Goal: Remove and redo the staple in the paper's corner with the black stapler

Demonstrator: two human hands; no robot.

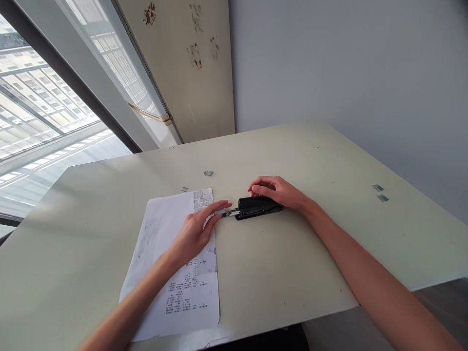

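Note:
A black stapler (254,206) lies on the table with a metal slide (230,212) sticking out of its left end. My left hand (195,231) pinches the outer end of that slide between thumb and fingers. Around the back of the stapler, near its right end, my right hand (276,191) is closed, fingers curled over the far side. Under my left hand and wrist are printed white sheets of paper (166,226), with text upside down to me. Whether staples sit in the slide is too small to tell.
Short staple strips (208,173) lie beyond the paper, with others (185,189) at its top edge. Two more strips (380,193) are on the right of the pale table (270,273). A fridge (204,97) and a grey wall (347,58) stand behind; a window (44,92) is left.

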